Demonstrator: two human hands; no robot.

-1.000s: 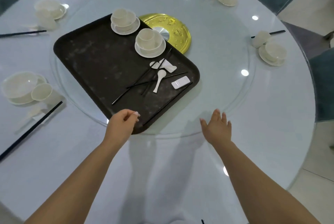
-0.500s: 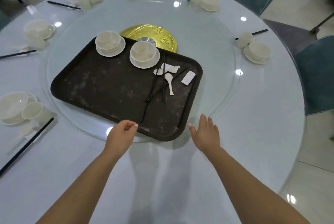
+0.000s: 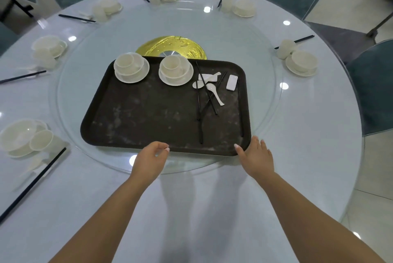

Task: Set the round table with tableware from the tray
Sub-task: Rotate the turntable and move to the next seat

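A dark brown tray [image 3: 148,114] lies on the glass turntable [image 3: 263,101], square to me. At its far edge stand two stacks of cream bowl, cup and saucer [image 3: 131,69] [image 3: 176,69]. Black chopsticks [image 3: 201,111], white spoons [image 3: 214,92] and a white rest [image 3: 231,82] lie on its right side. My left hand [image 3: 148,157] is at the middle of the near rim, fingers curled with nothing in them, tips touching the rim. My right hand [image 3: 256,156] lies flat and open against the near right corner.
Place settings of cream dishes with black chopsticks ring the white round table [image 3: 319,135]: near left [image 3: 23,137], left [image 3: 49,47], right [image 3: 301,63] and several at the far side. A gold disc [image 3: 153,47] marks the centre. Teal chairs [image 3: 376,84] stand around.
The tray has swung round on the turntable from a diagonal to square with me. My right hand has moved from the glass edge to the tray's near right corner.
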